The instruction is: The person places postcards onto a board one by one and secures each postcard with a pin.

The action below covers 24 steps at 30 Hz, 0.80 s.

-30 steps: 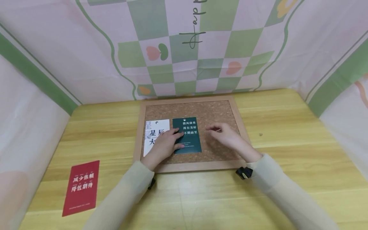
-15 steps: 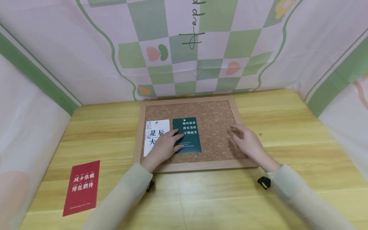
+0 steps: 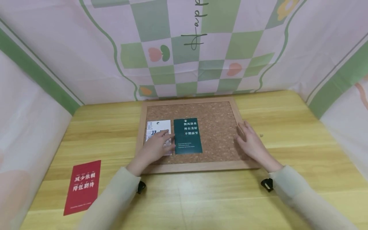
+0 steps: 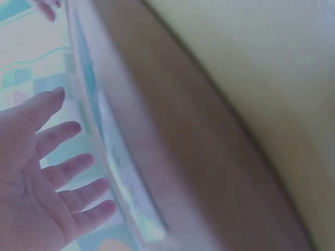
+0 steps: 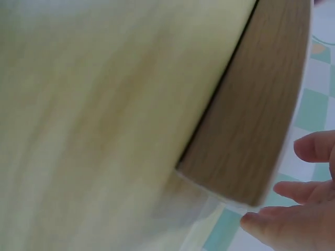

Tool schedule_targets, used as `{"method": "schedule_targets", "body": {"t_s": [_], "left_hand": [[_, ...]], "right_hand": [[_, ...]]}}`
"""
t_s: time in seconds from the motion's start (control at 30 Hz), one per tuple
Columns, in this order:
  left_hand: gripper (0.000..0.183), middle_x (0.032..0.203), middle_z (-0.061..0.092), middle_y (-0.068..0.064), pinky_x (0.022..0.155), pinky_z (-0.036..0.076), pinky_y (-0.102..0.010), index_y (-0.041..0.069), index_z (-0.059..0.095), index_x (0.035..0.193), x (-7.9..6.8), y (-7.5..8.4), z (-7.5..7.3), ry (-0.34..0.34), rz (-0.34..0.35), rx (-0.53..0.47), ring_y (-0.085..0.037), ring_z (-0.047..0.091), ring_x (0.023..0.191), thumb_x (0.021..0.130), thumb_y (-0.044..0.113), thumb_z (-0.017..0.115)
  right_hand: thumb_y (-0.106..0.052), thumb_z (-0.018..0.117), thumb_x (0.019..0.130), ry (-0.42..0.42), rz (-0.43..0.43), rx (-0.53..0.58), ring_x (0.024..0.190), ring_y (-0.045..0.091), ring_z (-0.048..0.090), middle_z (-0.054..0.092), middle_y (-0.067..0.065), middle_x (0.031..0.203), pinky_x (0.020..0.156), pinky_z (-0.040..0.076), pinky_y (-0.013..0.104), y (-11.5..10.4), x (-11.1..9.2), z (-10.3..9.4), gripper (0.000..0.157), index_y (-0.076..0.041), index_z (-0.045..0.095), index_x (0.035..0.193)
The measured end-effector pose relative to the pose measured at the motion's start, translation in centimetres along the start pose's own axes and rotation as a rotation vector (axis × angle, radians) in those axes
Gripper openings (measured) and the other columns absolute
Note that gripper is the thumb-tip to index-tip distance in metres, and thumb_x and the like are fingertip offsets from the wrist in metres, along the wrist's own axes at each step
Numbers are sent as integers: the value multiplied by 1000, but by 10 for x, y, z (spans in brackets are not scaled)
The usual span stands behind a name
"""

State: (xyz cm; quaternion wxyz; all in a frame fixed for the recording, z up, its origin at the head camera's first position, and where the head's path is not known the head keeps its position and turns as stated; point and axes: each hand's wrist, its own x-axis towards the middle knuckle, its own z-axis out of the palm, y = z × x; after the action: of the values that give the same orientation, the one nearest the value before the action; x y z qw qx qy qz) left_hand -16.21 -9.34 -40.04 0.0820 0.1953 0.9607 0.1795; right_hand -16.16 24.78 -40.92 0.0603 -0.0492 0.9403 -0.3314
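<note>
A cork board point(image 3: 218, 134) in a light wooden frame lies on the table. On it, side by side, are a white card point(image 3: 164, 124) and a dark green card point(image 3: 188, 140), each with a small round pin at its top. My left hand point(image 3: 153, 147) is over the white card and hides much of it; its fingers point(image 4: 73, 170) are spread, holding nothing, in the left wrist view. At the board's right edge is my right hand point(image 3: 253, 143), thumb over the cork side and fingers along the frame. The frame's corner point(image 5: 246, 120) shows beside that hand in the right wrist view.
A red card point(image 3: 83, 185) with white writing lies on the table point(image 3: 184, 198) at left, its lower corner behind my left sleeve point(image 3: 110, 198). A small brownish speck point(image 3: 261, 135) is right of the board. A patterned cloth point(image 3: 185, 54) hangs close behind the board.
My left hand has come off the green card and shifted left over the white one. My right hand has moved right from the cork to the board's right edge.
</note>
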Motion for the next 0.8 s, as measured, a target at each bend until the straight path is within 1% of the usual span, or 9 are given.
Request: {"method": "schedule_targets", "body": {"t_s": [0.13,0.2,0.37,0.47,0.53,0.67,0.73,0.8], "left_hand": [[49,147,42,-21,109,37,-55,9,53,136,-9,-11,-14,-1,-43,3,-40,42,135,95,35,58],[48,148,41,-23,107,38,-57,7,52,136,-14,-18,-20,12,-60,5,-42,41,135,95,33,57],[48,148,37,-27,105,36,-62,3,50,137,-29,-43,-36,69,-107,-29,-47,39,133,96,28,56],[47,147,36,-30,105,34,-64,1,48,137,-39,-59,-45,86,-140,-45,-50,38,133,97,25,54],[48,148,32,-31,104,33,-66,1,46,139,-47,-69,-51,78,-179,-55,-53,35,133,97,25,53],[55,150,24,-34,101,31,-70,-1,38,143,-61,-88,-62,42,-259,-71,-57,32,131,98,29,51],[58,150,22,-36,100,30,-72,-2,36,144,-69,-98,-65,20,-288,-79,-59,30,130,98,30,52],[60,148,24,-37,100,29,-72,-3,35,144,-76,-107,-67,2,-305,-82,-60,30,129,97,31,53]], "right_hand": [[-18,43,101,-59,18,-7,140,56,7,-3,35,154,112,11,67,1,0,0,63,9,12,149],[-19,41,102,-73,20,-11,140,55,6,-3,35,154,112,11,66,1,1,0,63,9,11,149],[-14,39,102,-83,18,-22,140,55,5,-3,38,153,112,11,66,2,4,1,60,11,11,148],[-11,38,101,-99,29,-39,140,56,6,-3,39,152,112,12,66,2,7,1,58,12,11,148],[-7,37,100,-111,32,-52,138,58,8,-2,40,151,112,14,66,2,8,1,57,13,12,147],[5,36,93,-128,26,-62,136,60,12,0,42,150,110,17,65,3,7,-1,58,15,14,146],[9,35,90,-130,23,-62,136,59,11,0,42,150,111,16,65,4,7,-1,59,15,14,146],[9,34,90,-128,21,-66,136,59,11,0,42,150,111,15,65,4,7,-1,60,15,15,146]]}}
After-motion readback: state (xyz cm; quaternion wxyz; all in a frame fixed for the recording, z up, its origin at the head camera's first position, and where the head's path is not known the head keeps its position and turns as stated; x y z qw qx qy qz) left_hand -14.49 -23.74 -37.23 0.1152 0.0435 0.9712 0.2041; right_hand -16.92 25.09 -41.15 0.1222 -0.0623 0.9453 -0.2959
